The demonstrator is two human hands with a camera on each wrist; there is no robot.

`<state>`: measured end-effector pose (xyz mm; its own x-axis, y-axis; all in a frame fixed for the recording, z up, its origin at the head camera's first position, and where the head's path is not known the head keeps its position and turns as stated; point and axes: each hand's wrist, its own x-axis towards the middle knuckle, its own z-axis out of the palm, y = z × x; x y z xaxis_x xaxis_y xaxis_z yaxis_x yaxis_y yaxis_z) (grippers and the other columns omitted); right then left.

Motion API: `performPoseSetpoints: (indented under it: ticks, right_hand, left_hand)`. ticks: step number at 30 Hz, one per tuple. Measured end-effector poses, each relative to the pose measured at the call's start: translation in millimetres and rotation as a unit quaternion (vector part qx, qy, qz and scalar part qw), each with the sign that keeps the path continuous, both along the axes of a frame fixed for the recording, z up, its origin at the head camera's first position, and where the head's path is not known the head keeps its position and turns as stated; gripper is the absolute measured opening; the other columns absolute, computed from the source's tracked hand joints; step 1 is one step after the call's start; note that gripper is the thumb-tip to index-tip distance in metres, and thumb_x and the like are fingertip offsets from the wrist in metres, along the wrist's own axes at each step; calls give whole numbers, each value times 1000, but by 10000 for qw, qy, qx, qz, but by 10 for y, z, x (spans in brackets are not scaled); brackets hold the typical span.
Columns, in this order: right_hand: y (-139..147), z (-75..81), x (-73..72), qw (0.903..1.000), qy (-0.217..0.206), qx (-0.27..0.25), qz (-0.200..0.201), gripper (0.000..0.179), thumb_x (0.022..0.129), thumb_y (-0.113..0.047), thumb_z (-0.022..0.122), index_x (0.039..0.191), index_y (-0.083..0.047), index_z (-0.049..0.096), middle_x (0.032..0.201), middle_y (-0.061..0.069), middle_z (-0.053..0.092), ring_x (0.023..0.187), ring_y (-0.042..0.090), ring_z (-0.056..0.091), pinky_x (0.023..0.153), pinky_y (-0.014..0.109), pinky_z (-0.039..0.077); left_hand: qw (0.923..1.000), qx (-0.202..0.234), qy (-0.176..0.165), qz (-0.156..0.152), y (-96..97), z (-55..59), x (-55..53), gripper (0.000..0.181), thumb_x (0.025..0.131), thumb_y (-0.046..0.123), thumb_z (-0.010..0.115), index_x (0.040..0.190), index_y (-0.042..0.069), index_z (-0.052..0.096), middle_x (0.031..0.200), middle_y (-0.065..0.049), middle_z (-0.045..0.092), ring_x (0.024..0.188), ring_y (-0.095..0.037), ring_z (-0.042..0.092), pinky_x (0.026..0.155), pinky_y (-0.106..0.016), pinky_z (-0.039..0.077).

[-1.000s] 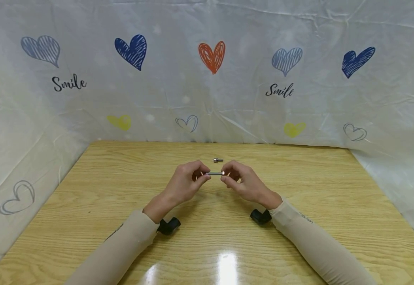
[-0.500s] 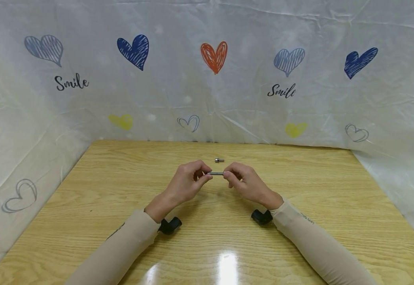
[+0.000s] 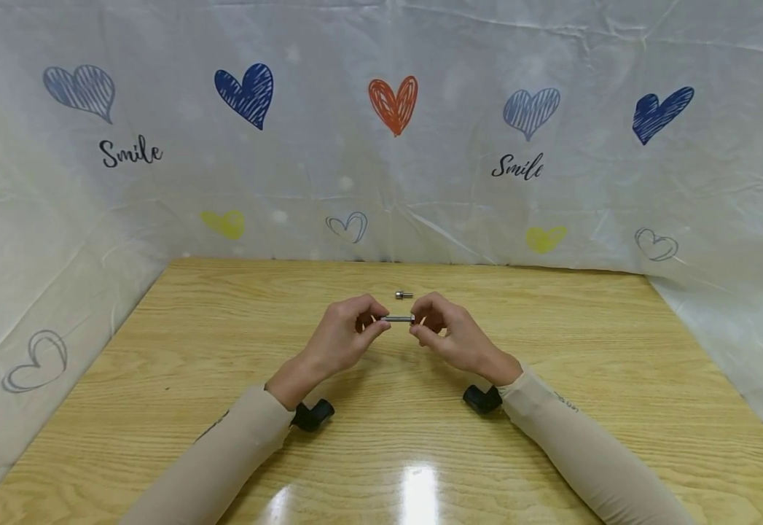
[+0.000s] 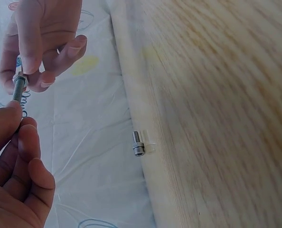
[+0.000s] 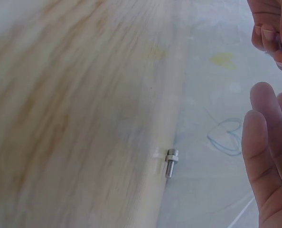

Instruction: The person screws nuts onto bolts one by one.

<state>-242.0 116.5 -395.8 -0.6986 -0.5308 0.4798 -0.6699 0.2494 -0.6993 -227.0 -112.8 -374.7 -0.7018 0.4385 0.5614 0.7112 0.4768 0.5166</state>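
Observation:
In the head view my left hand (image 3: 342,335) pinches one end of a threaded metal bolt (image 3: 396,319), which lies level above the table. My fingers hide that end. At its right end sits a hex nut (image 3: 412,319), with the thumb and index finger of my right hand (image 3: 453,339) at its edges. The left wrist view shows the nut (image 4: 20,79) around the bolt's threads (image 4: 17,91), between my right fingertips. On the table behind the hands lies a shorter socket-head screw (image 3: 404,295) with a nut on it.
The wood-grain table (image 3: 381,423) reaches back to a pale cloth (image 3: 447,197) printed with hearts and "Smile". Dark wrist-worn devices stick out by the left sleeve (image 3: 313,415) and the right sleeve (image 3: 482,399).
Half a second ago my right fingertips covered the nut; now they have parted slightly and it shows again. My left hand keeps its grip on the bolt. The short screw stays put.

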Motion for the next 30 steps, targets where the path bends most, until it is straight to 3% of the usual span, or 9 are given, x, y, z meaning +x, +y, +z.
performPoseSetpoints:
  ticks: [4,14,22,26,30]
  right_hand:
    - [0,-17,-9,10000,-16,8,17,15,95,-7,59,109,-12,55,90,7,62,65,26,62,58,33,51]
    - [13,-13,-25,9999,13,139,55,13,100,-19,52,102,-9,60,81,13,60,64,26,62,58,39,49]
    - [23,-8,-36,9998,145,165,30,13,101,-22,50,98,-15,62,76,-1,59,63,24,60,56,39,47]
    - [22,7,-20,9997,13,227,-2,10,99,-21,55,104,-14,60,83,0,60,65,21,61,58,36,49]
    - [19,9,-8,9997,-24,240,-78,22,94,-20,64,113,-12,57,94,0,60,68,14,62,62,32,51]
  left_hand:
    - [10000,-15,6,14,0,-2,1,8,88,8,70,94,7,66,79,2,62,63,-7,50,57,-25,44]
    - [10000,24,62,-32,8,-10,-2,7,88,8,70,94,7,66,79,1,62,63,-7,51,56,-24,45]
    - [9999,49,122,-92,18,-6,1,7,87,7,70,93,6,66,79,1,62,63,-7,50,56,-24,45]
    - [9999,51,114,-76,19,-8,-1,7,87,7,70,93,6,66,79,1,62,63,-7,51,56,-24,45]
    - [9999,30,101,-18,16,-18,-10,7,87,7,70,94,6,67,79,1,63,62,-7,51,56,-24,45]
